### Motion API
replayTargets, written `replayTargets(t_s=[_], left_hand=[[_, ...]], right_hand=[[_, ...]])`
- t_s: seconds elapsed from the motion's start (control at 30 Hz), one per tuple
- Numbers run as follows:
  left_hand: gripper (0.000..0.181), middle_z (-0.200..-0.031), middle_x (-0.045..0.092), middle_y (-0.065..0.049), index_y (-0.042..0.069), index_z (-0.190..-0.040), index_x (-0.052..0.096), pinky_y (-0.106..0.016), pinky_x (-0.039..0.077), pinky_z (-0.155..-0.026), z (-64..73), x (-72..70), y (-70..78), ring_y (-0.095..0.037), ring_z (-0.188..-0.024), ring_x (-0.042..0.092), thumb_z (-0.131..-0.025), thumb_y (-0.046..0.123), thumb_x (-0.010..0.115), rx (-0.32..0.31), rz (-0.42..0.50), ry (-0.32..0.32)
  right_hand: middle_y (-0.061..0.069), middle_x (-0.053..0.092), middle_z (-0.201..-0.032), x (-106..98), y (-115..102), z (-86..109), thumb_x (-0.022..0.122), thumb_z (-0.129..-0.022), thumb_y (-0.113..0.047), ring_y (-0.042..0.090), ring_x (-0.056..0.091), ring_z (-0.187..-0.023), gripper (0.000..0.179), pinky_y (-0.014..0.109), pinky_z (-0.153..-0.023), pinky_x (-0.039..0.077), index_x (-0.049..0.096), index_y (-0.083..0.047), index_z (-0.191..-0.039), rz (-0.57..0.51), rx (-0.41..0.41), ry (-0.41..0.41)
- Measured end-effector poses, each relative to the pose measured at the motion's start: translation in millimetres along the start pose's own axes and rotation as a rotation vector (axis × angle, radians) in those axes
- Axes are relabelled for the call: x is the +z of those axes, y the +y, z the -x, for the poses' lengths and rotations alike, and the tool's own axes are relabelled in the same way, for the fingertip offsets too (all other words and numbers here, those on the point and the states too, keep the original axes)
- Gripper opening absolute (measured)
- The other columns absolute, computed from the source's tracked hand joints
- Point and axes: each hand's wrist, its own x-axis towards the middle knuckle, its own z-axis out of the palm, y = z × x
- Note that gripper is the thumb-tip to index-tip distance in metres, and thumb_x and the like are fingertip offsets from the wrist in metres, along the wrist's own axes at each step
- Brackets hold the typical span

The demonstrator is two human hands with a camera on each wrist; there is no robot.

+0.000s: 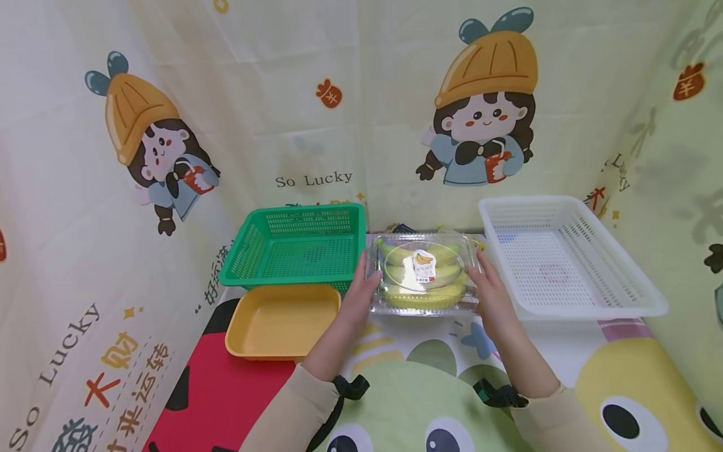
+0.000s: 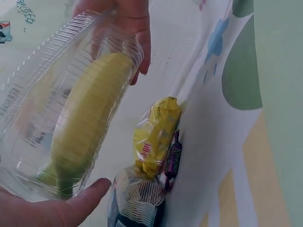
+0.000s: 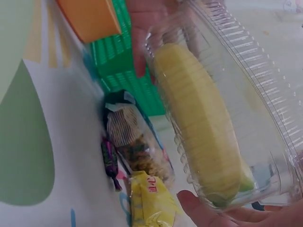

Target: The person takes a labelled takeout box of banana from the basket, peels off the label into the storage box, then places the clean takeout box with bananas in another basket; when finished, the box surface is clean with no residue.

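Note:
Both hands hold a clear plastic clamshell box of bananas (image 1: 423,298) between them, lifted above the tabletop in the head view. My left hand (image 1: 360,290) grips its left side and my right hand (image 1: 492,295) grips its right side. A banana label shows on the lid. Through the clear wall, yellow bananas (image 2: 92,113) with greenish ends are seen in the left wrist view. Below the box lie a yellow snack packet (image 2: 157,135), a small purple-wrapped candy (image 3: 110,161) and a clear-and-dark bag of food (image 3: 135,137); the head view mostly hides these.
A green basket (image 1: 294,281) stands at the back left, with a yellow-orange tray (image 1: 282,350) in front of it. To the right is a white perforated basket (image 1: 587,311). A printed cloth (image 1: 384,125) hangs close behind, and a cartoon-patterned cover (image 1: 395,389) lies over the table.

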Motion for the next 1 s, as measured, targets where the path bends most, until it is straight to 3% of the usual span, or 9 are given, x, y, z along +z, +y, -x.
replayTargets(t_s=[0.2, 0.3, 0.43, 0.63, 0.83, 1.0], left_hand=[[0.066, -0.166, 0.015, 0.008, 0.05, -0.154, 0.012, -0.058, 0.038, -0.11, -0.6, -2.8, -0.8, -0.031, -0.149, 0.024, -0.1, 0.045, 0.049, -0.02, 0.035, 0.029], [0.065, -0.164, 0.02, 0.007, 0.05, -0.155, 0.014, -0.056, 0.041, -0.107, 0.4, -4.1, -0.8, -0.03, -0.145, 0.032, -0.1, 0.043, 0.048, -0.035, 0.046, 0.048], [0.064, -0.166, 0.015, 0.006, 0.049, -0.154, 0.014, -0.062, 0.034, -0.111, 4.0, -4.6, -0.8, -0.033, -0.148, 0.027, -0.1, 0.043, 0.048, -0.032, 0.058, 0.031], [0.068, -0.168, 0.006, 0.002, 0.049, -0.155, 0.007, -0.066, 0.026, -0.114, 10.6, -5.7, -5.0, -0.035, -0.152, 0.014, -0.1, 0.047, 0.046, -0.027, -0.008, -0.013], [0.068, -0.165, 0.015, -0.012, 0.037, -0.158, 0.006, -0.065, 0.019, -0.118, 14.2, -7.7, -8.8, -0.04, -0.15, 0.019, -0.102, 0.041, 0.044, -0.007, -0.079, 0.009], [0.072, -0.168, 0.005, -0.007, 0.032, -0.16, 0.0, -0.068, 0.007, -0.118, 19.2, -6.6, -16.0, -0.036, -0.153, 0.005, -0.103, 0.038, 0.043, 0.025, -0.151, 0.014]], right_hand=[[-0.001, -0.002, -0.168, -4, 2, 0.0, 0.042, -0.102, -0.051, 0.037, 0.005, -0.153, 0.07, 0.074, -0.113, 0.015, 0.004, -0.037, -0.159, 0.123, -0.063, -0.023], [-0.004, -0.003, -0.168, -7, 4, -1.3, 0.042, -0.103, -0.049, 0.039, 0.007, -0.153, 0.069, 0.075, -0.113, 0.011, 0.004, -0.036, -0.159, 0.194, -0.138, -0.039], [-0.005, -0.003, -0.168, -11, 6, -6.3, 0.044, -0.104, -0.039, 0.044, 0.01, -0.15, 0.068, 0.073, -0.114, 0.009, 0.005, -0.035, -0.16, 0.202, -0.248, -0.081], [0.0, -0.009, -0.168, -12, 13, -10.9, 0.045, -0.104, -0.024, 0.03, -0.01, -0.153, 0.069, 0.065, -0.119, 0.003, 0.004, -0.025, -0.161, 0.106, -0.328, -0.191], [-0.002, -0.008, -0.168, -10, 25, -6.8, 0.045, -0.104, -0.024, 0.026, -0.011, -0.153, 0.069, 0.062, -0.12, 0.002, 0.006, -0.024, -0.161, 0.105, -0.328, -0.177], [-0.001, -0.006, -0.168, -8, 34, -2.2, 0.046, -0.104, -0.024, 0.031, -0.005, -0.154, 0.068, 0.063, -0.12, 0.007, 0.009, -0.028, -0.16, 0.099, -0.283, -0.159]])
